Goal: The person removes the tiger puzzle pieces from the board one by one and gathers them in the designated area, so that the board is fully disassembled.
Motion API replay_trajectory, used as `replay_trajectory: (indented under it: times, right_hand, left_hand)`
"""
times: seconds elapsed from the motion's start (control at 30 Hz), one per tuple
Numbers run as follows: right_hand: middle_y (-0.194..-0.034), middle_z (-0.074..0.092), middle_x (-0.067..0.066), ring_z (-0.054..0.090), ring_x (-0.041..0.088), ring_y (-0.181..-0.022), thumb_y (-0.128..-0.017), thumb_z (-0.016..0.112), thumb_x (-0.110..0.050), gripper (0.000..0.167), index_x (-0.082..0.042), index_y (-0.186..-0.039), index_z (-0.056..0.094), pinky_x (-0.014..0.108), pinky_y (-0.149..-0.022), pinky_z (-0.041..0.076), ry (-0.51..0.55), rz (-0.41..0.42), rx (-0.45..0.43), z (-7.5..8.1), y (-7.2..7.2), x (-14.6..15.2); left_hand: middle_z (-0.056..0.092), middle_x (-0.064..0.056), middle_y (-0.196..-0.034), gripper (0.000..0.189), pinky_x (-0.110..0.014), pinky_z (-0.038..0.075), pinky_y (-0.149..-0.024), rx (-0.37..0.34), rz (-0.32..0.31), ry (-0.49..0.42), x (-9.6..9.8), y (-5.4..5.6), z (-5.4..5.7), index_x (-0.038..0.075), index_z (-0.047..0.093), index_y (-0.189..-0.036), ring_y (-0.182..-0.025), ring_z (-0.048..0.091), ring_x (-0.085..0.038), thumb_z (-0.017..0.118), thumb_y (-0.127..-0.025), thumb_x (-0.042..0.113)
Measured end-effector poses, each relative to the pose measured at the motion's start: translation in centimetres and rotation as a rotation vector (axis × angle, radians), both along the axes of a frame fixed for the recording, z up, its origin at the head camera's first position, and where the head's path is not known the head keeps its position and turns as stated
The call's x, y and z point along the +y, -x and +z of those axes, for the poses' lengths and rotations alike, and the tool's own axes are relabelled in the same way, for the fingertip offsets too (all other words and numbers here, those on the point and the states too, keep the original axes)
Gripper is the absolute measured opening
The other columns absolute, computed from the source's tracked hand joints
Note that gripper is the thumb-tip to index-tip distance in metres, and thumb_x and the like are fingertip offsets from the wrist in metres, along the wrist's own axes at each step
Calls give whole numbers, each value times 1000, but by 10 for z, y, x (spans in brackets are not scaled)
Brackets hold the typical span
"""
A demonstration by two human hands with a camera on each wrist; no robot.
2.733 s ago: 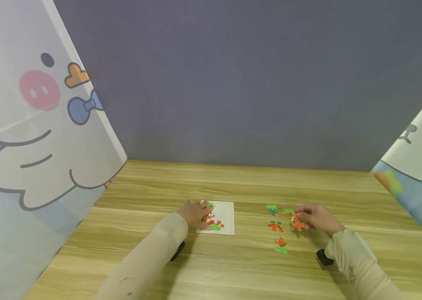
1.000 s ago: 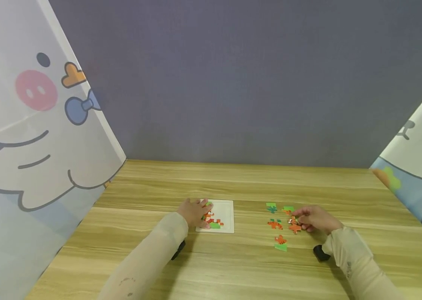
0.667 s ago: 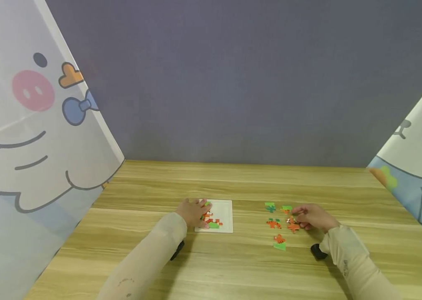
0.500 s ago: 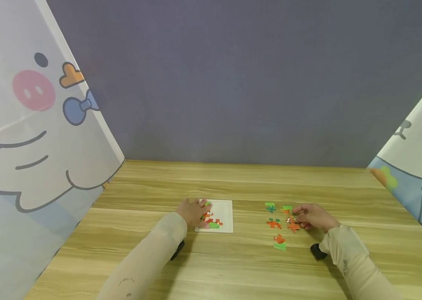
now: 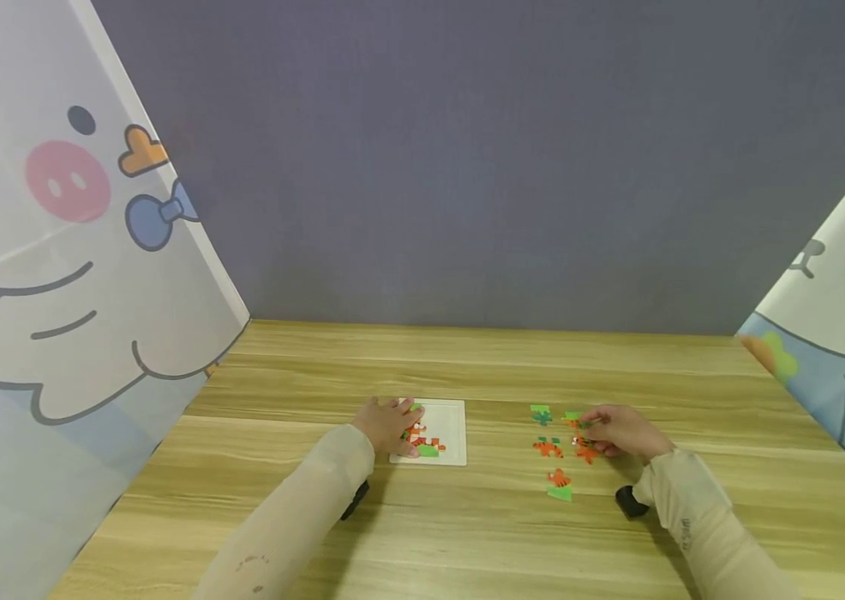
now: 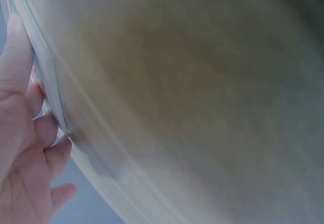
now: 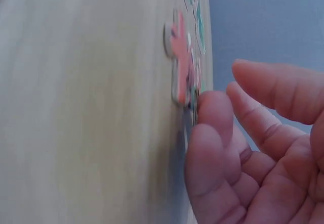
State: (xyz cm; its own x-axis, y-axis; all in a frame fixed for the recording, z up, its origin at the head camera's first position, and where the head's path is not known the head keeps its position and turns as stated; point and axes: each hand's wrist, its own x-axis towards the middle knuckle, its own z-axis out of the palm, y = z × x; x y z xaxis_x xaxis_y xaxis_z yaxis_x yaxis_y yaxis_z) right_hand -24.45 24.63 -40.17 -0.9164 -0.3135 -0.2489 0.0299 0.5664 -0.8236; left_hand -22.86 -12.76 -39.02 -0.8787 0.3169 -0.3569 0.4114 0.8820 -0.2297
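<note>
Where two pale sleeves crossed the head view's near edge, the left sleeve at seven o'clock and the right sleeve near four, a wood-grained desk filled the foreground.

Nearest of the loose puzzle pieces was an orange-and-green piece, lying flat between three and four o'clock from the white tray. Slightly farther in, the left hand rested over the tray's nine-o'clock side, its fingers spread apart and partly hiding the fitted pieces inside; that touch probably kept the tray from sliding.

At three o'clock from the tray, the right hand hung close beside an orange piece. Its fingers were bent, with gaps showing in the right wrist view; whether they pinched anything could not be told. A striped orange piece lay at nine o'clock from that one. Beyond were a dark-green piece and, next to the right fingers, a green-and-orange piece. Most loose pieces sat apart, apparently so each could be seen and lifted singly.

Farthest off, a grey backdrop stood at twelve o'clock, with cartoon-printed drapes at nine and three.
</note>
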Motion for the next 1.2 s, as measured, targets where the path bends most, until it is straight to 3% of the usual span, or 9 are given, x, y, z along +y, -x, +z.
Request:
replay_trajectory:
  times: [0.57,0.87,1.2]
  right_hand:
    - [-79,61,7,53,17,-63,-91,59,-8,36,13,-120,54,32,-58,48,26,69,4,-1,3,-27]
    - [-67,49,3,37,13,-54,-93,59,-13,39,10,-123,52,28,-56,42,20,167,-10,7,6,-46]
    - [-74,59,9,48,17,-58,-91,61,-10,38,9,-123,54,31,-55,44,64,253,37,7,12,-88]
  left_hand:
    - [28,2,-153,76,-46,27,-108,-9,-2,-25,0,-1,-1,26,31,-149,-136,32,-16,51,-85,62]
    - [28,2,-153,76,-46,28,-108,8,-17,-11,4,1,-1,26,32,-149,-135,33,-15,51,-85,62]
    - [29,1,-152,76,-47,26,-109,-2,8,-34,1,-1,3,24,33,-149,-135,33,-17,52,-85,61]
